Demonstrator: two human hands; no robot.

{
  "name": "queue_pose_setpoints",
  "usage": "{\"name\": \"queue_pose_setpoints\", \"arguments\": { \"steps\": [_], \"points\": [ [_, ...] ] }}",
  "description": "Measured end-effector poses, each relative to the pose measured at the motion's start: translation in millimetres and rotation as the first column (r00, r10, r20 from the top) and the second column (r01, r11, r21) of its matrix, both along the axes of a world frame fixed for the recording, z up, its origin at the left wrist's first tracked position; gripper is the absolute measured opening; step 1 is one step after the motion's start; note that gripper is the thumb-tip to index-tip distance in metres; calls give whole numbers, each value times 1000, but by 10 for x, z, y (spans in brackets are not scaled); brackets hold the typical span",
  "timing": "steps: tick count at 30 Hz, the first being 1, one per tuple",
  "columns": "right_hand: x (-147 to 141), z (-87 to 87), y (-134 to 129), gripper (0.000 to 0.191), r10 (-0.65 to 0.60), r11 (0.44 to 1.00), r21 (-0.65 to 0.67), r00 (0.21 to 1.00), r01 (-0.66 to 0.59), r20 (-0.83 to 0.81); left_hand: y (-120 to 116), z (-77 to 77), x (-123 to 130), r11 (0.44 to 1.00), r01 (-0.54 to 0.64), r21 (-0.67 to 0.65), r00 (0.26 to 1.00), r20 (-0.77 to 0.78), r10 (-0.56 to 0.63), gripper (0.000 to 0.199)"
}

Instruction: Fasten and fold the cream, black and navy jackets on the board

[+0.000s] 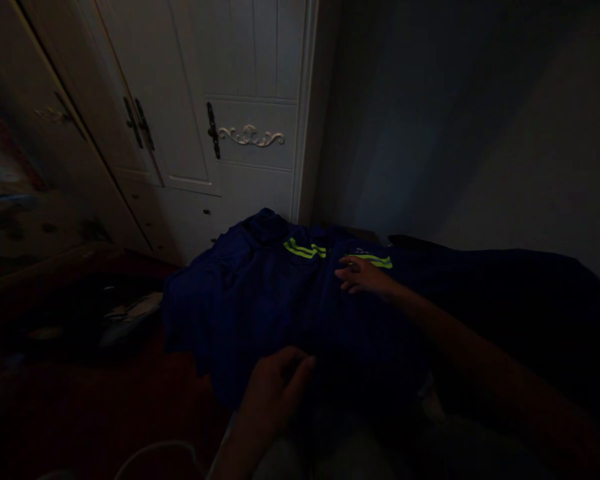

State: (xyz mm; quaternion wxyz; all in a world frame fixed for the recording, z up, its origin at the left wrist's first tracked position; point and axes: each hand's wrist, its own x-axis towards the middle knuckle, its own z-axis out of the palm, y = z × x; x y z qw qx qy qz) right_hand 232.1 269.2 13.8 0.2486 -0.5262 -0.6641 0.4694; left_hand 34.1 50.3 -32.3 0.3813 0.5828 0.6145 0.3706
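A dark blue jacket (260,300) with yellow-green stripes across its chest lies spread out in front of me. Over its right chest stripe, my right hand (363,275) is held with the fingers apart and slightly bent, nothing in them. My left hand (275,387) is lower, at the near part of the jacket. Its fingers curl in toward the thumb, and the dark hides whatever may be between them. Deep shadow covers the near edge of the cloth.
Behind the jacket stands a pale wardrobe (253,73) with dark handles and a carved ornament. A plain wall (480,133) rises on the right. Dark items (130,313) lie on the reddish floor (105,400) at left, and a pale cord (155,445) curves near the bottom.
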Motion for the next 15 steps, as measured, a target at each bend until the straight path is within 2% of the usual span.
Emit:
{"name": "queue_pose_setpoints", "arguments": {
  "steps": [3,8,11,13,15],
  "points": [
    [-13,-35,407,62,-172,985,-18,985,172,31,490,193,19,990,-49,133,998,51,42,38],
    [-9,-124,884,59,-290,956,71,953,284,94,1402,365,55,948,-87,305,994,91,61,22],
    [-14,-156,1119,58,-322,946,77,941,315,101,1955,416,68,953,-42,301,985,-147,90,22],
    [-24,-169,1251,52,-325,945,53,941,322,91,2302,411,87,967,-30,253,939,-324,114,24],
    [-42,-182,1352,41,-314,949,19,947,314,66,2608,372,122,977,-44,209,897,-423,131,24]
  ]
}}
